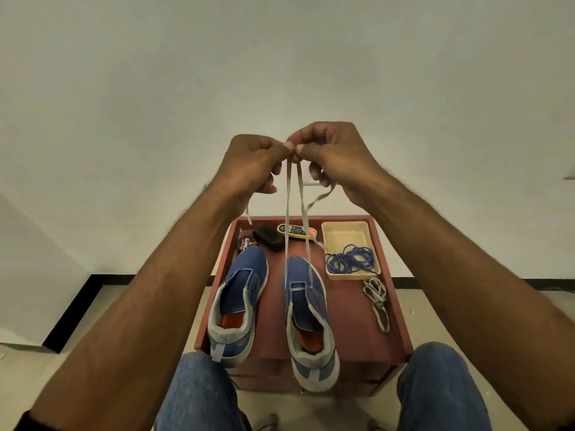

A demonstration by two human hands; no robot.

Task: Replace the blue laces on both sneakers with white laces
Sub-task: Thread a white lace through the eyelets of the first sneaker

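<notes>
Blue laces [351, 259]: out, coiled in cream tray [342, 233]; my left hand [252, 160] and right hand [336, 154] pinch white lace [287, 213], threaded through right sneaker [308, 309]; left sneaker [239, 300] laceless; spare lace [378, 300] waits beside tray.

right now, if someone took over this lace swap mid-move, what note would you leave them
Left hand and right hand: raised together, each pinching the white lace, whose two strands run down to the right sneaker.
Left sneaker: no lace showing.
Blue laces: off both shoes, heaped in the cream tray.
Spare white lace: loose on the red table, beside the tray.
Done: blue laces removed.
Left: finish threading the right sneaker, then lace the left.
</notes>
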